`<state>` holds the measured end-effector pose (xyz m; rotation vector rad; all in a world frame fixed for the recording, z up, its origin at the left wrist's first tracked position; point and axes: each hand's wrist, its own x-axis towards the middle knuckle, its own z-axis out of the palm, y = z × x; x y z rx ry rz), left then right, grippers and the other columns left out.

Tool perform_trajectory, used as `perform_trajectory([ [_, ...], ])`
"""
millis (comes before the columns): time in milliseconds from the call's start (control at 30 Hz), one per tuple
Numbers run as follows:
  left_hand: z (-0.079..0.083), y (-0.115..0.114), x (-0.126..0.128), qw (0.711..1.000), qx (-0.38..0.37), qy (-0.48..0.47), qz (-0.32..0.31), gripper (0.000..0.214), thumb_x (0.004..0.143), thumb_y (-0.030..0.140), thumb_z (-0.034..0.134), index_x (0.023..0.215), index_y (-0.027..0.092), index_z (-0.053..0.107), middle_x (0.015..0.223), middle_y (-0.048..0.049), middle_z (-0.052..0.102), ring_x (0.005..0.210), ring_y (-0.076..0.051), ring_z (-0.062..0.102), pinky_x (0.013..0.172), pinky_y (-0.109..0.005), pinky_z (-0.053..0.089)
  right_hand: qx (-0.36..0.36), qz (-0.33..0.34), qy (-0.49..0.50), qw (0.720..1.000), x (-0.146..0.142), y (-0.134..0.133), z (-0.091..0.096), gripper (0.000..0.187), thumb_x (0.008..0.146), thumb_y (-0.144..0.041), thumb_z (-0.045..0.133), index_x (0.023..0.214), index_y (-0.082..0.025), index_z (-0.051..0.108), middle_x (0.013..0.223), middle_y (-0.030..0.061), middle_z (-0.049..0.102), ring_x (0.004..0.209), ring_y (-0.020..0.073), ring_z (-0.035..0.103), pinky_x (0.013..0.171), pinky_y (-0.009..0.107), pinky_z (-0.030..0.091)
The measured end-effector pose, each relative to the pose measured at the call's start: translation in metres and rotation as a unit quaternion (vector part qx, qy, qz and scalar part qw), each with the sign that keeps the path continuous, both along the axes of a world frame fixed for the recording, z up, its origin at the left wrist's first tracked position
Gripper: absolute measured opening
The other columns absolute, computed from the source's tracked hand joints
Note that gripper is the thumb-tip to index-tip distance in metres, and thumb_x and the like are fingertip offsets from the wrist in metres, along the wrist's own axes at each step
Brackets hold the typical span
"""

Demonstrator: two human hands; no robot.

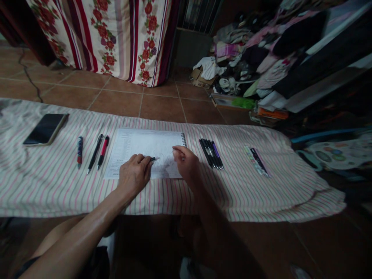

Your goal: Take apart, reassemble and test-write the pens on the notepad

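Observation:
A spiral notebook [145, 139] lies with a printed sheet facing up on the striped cloth. My left hand [135, 170] rests on its lower left part, fingers curled round a pen [152, 159]; only the dark end with a pale tip shows past the fingers. Over the notebook's right part is my right hand [186, 162], closed with thumb and forefinger drawn together. Whatever it may hold is hidden. Right of it lies a row of several black pens [209, 154], with a purple pen [217, 153] at the end.
Left of the notebook are a red pen [103, 152], a black pen [95, 154] and a blue-and-red pen [79, 152]. A phone [45, 130] lies farther left. Slim patterned pens [257, 162] lie at the right. Beyond the cloth-covered table [261, 197] are a curtain [124, 38] and piled clothes [229, 50].

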<state>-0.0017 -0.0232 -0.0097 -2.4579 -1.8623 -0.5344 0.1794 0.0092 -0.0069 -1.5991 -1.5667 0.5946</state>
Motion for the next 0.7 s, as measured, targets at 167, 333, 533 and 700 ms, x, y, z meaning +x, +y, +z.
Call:
perform_trajectory([
  [167,0.002,-0.001,0.000,1.000,-0.007,0.012,-0.009,0.032,0.095,0.034,0.036,0.103,0.021,0.064,0.089,-0.0067,0.065,0.086,-0.022,0.056,0.065,-0.031,0.039,-0.119,0.098,0.204,0.967,-0.022,-0.011,-0.006,0.037,0.078,-0.042,0.057,0.106,-0.018,0.061,0.077,0.0037,0.068,0.063,0.0154,0.068,0.042,0.019,0.047],
  [333,0.001,-0.001,0.000,0.999,-0.005,0.012,-0.034,0.032,0.094,0.031,0.038,0.105,0.020,0.065,0.088,-0.0077,0.065,0.084,-0.023,0.054,0.070,-0.033,0.042,-0.145,0.121,0.284,0.940,-0.033,-0.013,-0.014,0.024,0.074,-0.034,0.062,0.093,-0.019,0.063,0.070,0.0019,0.068,0.067,0.0174,0.070,0.046,0.022,0.052],
  [533,0.000,0.001,-0.001,0.995,0.046,-0.063,-0.067,0.036,0.091,0.026,0.043,0.122,0.013,0.057,0.103,-0.0133,0.065,0.100,-0.027,0.053,0.085,-0.041,0.044,-0.132,0.069,0.321,0.935,-0.037,-0.012,-0.013,0.015,0.072,-0.031,0.064,0.078,-0.019,0.065,0.059,0.0001,0.067,0.052,0.0157,0.066,0.055,0.032,0.056],
  [700,0.003,-0.009,0.005,0.978,0.099,-0.175,-0.051,0.026,0.090,0.028,0.047,0.109,0.017,0.061,0.104,-0.0122,0.063,0.103,-0.026,0.053,0.090,-0.042,0.043,-0.135,0.003,0.404,0.905,-0.033,-0.007,-0.009,0.026,0.063,-0.037,0.073,0.077,-0.016,0.065,0.062,0.0012,0.068,0.058,0.0152,0.067,0.065,0.032,0.058],
])
